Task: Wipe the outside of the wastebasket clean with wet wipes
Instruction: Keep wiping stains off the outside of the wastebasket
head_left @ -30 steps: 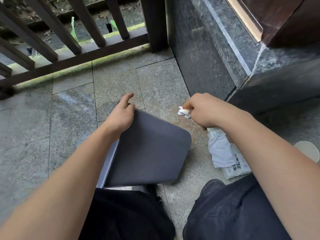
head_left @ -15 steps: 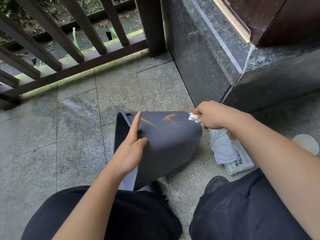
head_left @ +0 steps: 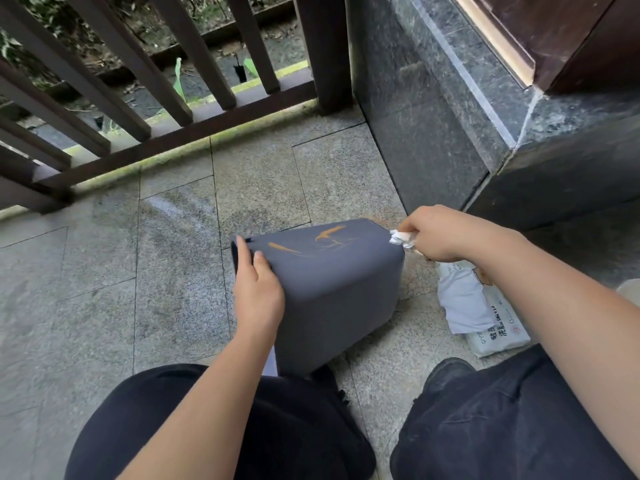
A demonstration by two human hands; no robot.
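The wastebasket [head_left: 332, 289] lies tipped on its side on the floor [head_left: 173, 254], so a hard wipe could roll or slide it away, since the left hand [head_left: 258, 289] only rests along its rim edge, fingers straight and together. Its orange-streaked face lies just left of the right hand [head_left: 440, 233], whose fingers pinch a crumpled wet wipe [head_left: 401, 239] touching the far corner.

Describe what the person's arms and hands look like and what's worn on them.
Both forearms are bare, with no sleeves in view. The left hand and right hand wear no gloves, and no rings, watch or markings show.
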